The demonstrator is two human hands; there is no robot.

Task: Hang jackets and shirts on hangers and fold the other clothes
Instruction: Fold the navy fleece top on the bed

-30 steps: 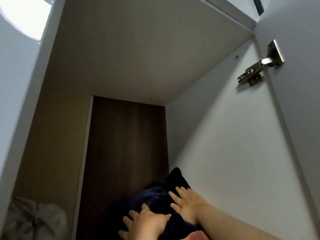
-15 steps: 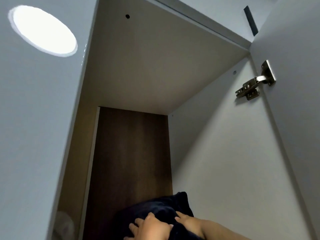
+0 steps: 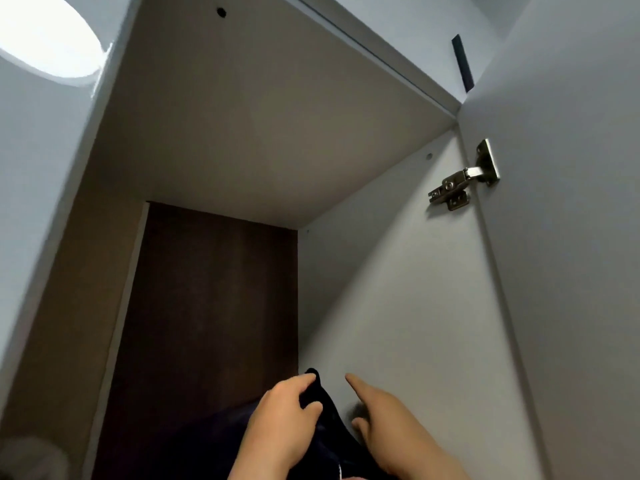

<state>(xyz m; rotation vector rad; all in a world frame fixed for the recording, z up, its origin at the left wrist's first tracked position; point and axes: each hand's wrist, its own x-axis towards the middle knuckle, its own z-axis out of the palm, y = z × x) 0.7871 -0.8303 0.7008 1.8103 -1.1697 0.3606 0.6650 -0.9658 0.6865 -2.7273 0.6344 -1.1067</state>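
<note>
Left hand [image 3: 280,420] low centre, fingers [image 3: 304,380] curled, pinching top corner of dark folded garment [image 3: 214,441]. Right hand [image 3: 384,420] beside it, index finger extended, other fingers apparently tucked, near white side panel [image 3: 398,306]. Garment deep in cupboard, by right wall. Beyond: brown back panel [image 3: 214,306], hinge [image 3: 460,181].

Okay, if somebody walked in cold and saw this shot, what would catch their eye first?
Probably the two hands at the bottom centre, inside a tall wardrobe compartment: the left hand grips a dark navy garment, while the right hand reaches with a finger out towards the white side wall. Next, the bright round ceiling light at top left and the metal door hinge at upper right.
</note>
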